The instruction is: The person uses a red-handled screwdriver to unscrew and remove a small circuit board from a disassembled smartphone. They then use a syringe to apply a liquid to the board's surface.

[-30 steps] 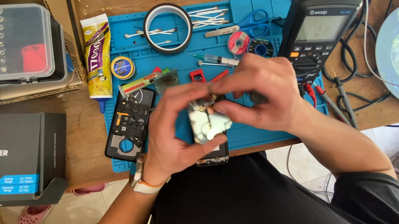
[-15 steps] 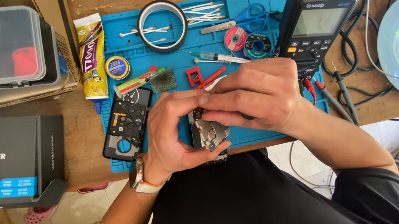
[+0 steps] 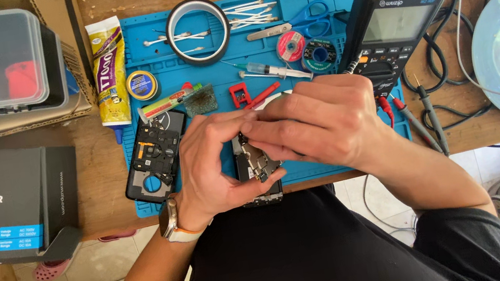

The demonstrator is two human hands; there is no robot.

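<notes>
The left hand (image 3: 211, 167) is closed around the opened phone (image 3: 258, 169), fingers curled under its near end and thumb along its left side, which braces the unit clear of the mat. The right hand (image 3: 321, 122) lies over the phone's upper part with its fingertips (image 3: 256, 134) pinched together on the exposed internals; whether a small part sits in that pinch cannot be told. The phone is at the near edge of the blue work mat (image 3: 339, 26), partly overhanging the near edge of the bench, close to the body for a steady two-handed hold.

Just left of the left hand, a removed black phone back cover (image 3: 155, 155) lies on the mat's left margin. Toward the mat's far edge lie a tape roll (image 3: 199, 29), cotton swabs (image 3: 250, 13), a syringe (image 3: 272, 70) and blue-handled scissors (image 3: 301, 19), all within reach. A digital multimeter (image 3: 396, 27) rests on the mat's right edge, its probes (image 3: 419, 110) beside the right wrist.
</notes>
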